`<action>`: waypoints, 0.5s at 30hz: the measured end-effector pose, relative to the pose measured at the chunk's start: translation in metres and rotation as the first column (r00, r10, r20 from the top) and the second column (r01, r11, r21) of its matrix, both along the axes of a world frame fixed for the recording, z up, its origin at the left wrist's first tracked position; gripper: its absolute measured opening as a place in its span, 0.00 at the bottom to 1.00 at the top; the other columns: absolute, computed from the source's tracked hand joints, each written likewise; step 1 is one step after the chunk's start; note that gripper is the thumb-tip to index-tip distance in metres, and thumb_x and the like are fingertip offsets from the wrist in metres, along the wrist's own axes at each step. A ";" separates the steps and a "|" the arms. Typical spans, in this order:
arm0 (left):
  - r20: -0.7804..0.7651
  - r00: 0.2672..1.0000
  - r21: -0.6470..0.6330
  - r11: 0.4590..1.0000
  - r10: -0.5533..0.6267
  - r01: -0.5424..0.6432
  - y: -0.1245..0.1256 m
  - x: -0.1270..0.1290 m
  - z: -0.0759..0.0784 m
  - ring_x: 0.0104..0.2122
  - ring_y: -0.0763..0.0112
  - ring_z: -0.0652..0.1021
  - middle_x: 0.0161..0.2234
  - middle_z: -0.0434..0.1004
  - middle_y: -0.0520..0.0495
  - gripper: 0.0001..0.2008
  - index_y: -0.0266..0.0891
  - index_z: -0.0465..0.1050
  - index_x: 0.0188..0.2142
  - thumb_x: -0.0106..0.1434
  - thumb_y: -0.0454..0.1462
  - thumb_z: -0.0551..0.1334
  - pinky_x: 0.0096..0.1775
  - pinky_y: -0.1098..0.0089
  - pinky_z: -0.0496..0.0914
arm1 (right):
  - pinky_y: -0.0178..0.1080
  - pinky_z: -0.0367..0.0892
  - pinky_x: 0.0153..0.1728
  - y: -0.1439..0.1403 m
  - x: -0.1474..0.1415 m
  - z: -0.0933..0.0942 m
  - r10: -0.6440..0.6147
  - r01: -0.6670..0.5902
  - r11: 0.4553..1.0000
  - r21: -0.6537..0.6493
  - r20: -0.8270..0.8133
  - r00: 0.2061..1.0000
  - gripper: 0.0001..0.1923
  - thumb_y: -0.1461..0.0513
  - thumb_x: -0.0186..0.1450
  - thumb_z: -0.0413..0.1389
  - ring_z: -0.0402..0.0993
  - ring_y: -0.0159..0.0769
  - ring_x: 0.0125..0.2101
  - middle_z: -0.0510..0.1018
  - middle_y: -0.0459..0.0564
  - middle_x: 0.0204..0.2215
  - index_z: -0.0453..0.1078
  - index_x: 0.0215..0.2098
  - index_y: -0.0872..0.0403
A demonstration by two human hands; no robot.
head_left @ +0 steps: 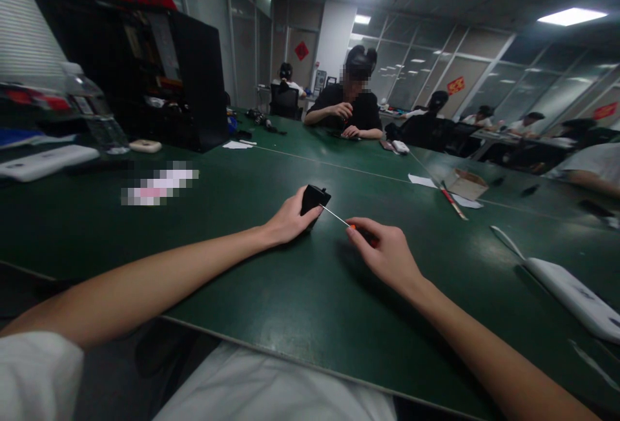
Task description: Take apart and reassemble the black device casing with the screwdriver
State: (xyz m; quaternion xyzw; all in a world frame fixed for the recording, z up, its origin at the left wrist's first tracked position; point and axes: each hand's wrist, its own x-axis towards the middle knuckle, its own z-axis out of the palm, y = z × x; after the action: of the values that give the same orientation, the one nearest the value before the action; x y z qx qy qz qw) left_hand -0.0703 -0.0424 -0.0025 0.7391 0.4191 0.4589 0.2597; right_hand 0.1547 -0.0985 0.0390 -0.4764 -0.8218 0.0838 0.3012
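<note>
Near the middle of the green table (271,305), my left hand (289,219) is wrapped round a small black box-shaped object (314,199), which has a little tab at its top edge. My right hand (385,250) grips a screwdriver (336,216) by its handle, mostly hidden in the fingers apart from a bit of orange. Its thin metal shaft points left and up, with the tip at the near side of the black object beside my left thumb. Whether the tip sits in a screw cannot be made out.
A plastic bottle (99,111), a white device (48,161) and a large black open case (201,79) stand at left. To the right lie a cardboard box (465,184), a red stick (454,203) and a white power-bank-like device (574,295). A person (346,104) sits opposite.
</note>
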 end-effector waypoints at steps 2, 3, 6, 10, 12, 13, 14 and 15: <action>-0.021 1.000 -0.001 1.000 0.016 -0.016 0.001 0.000 -0.001 0.38 0.64 0.74 0.42 0.75 0.42 0.23 0.33 0.64 0.52 0.65 0.48 0.58 0.40 0.67 0.67 | 0.40 0.70 0.33 0.000 0.000 0.000 -0.016 0.013 0.997 -0.072 -0.043 0.999 0.15 0.56 0.69 0.53 0.78 0.39 0.30 0.83 0.51 0.34 0.77 0.46 0.54; -0.030 0.999 -0.003 1.000 0.023 -0.023 0.001 0.000 -0.001 0.37 0.64 0.74 0.41 0.75 0.43 0.23 0.34 0.64 0.51 0.66 0.48 0.57 0.39 0.67 0.67 | 0.40 0.70 0.33 0.001 0.000 0.000 -0.019 0.014 0.996 -0.086 -0.062 0.998 0.15 0.56 0.68 0.53 0.77 0.39 0.30 0.83 0.50 0.34 0.77 0.46 0.54; -0.055 0.997 0.006 0.999 0.046 -0.046 0.001 0.001 -0.002 0.35 0.65 0.74 0.38 0.75 0.44 0.21 0.34 0.65 0.49 0.65 0.48 0.57 0.36 0.68 0.67 | 0.40 0.70 0.36 0.002 0.000 -0.003 0.005 -0.009 0.999 -0.048 -0.085 0.996 0.13 0.58 0.66 0.56 0.78 0.40 0.34 0.83 0.51 0.37 0.77 0.45 0.54; -0.085 0.993 0.031 0.997 0.077 -0.075 0.001 0.002 -0.002 0.31 0.67 0.73 0.34 0.74 0.46 0.17 0.35 0.65 0.45 0.64 0.46 0.58 0.33 0.69 0.65 | 0.42 0.70 0.40 0.001 -0.002 -0.006 0.073 -0.071 0.995 0.069 -0.019 0.997 0.12 0.61 0.65 0.57 0.77 0.42 0.38 0.81 0.55 0.39 0.76 0.45 0.57; -0.088 0.993 0.035 0.996 0.082 -0.079 0.000 0.003 -0.001 0.30 0.68 0.73 0.33 0.73 0.47 0.16 0.35 0.66 0.44 0.64 0.45 0.58 0.32 0.70 0.65 | 0.42 0.70 0.40 0.000 -0.003 -0.006 0.073 -0.074 0.993 0.091 0.016 0.997 0.12 0.61 0.66 0.56 0.77 0.42 0.37 0.81 0.55 0.38 0.76 0.45 0.58; -0.087 0.993 0.037 0.996 0.081 -0.078 0.000 0.002 -0.001 0.30 0.68 0.73 0.33 0.73 0.47 0.15 0.35 0.66 0.44 0.64 0.45 0.58 0.32 0.70 0.64 | 0.42 0.70 0.39 0.000 -0.004 -0.005 0.066 -0.068 0.993 0.091 0.023 0.998 0.12 0.60 0.67 0.55 0.77 0.42 0.37 0.81 0.55 0.38 0.76 0.45 0.58; -0.087 0.993 0.041 0.996 0.081 -0.077 0.000 0.002 -0.001 0.30 0.68 0.73 0.33 0.73 0.47 0.15 0.36 0.66 0.44 0.64 0.45 0.58 0.32 0.70 0.64 | 0.42 0.70 0.39 -0.001 -0.004 -0.005 0.058 -0.060 0.994 0.087 0.027 0.998 0.13 0.60 0.68 0.54 0.77 0.41 0.36 0.81 0.55 0.38 0.76 0.45 0.57; -0.089 0.993 0.044 0.996 0.079 -0.076 0.000 0.002 -0.001 0.30 0.68 0.73 0.33 0.74 0.47 0.15 0.36 0.66 0.44 0.64 0.45 0.58 0.32 0.70 0.64 | 0.41 0.70 0.38 -0.001 -0.004 -0.005 0.051 -0.054 0.995 0.083 0.029 0.998 0.12 0.60 0.68 0.54 0.77 0.41 0.36 0.82 0.55 0.39 0.76 0.46 0.57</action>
State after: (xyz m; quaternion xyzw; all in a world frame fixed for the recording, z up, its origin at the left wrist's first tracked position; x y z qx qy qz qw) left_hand -0.0681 -0.0428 -0.0030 0.7474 0.4494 0.4431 0.2075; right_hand 0.1510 -0.0991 0.0339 -0.4426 -0.8407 0.0507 0.3077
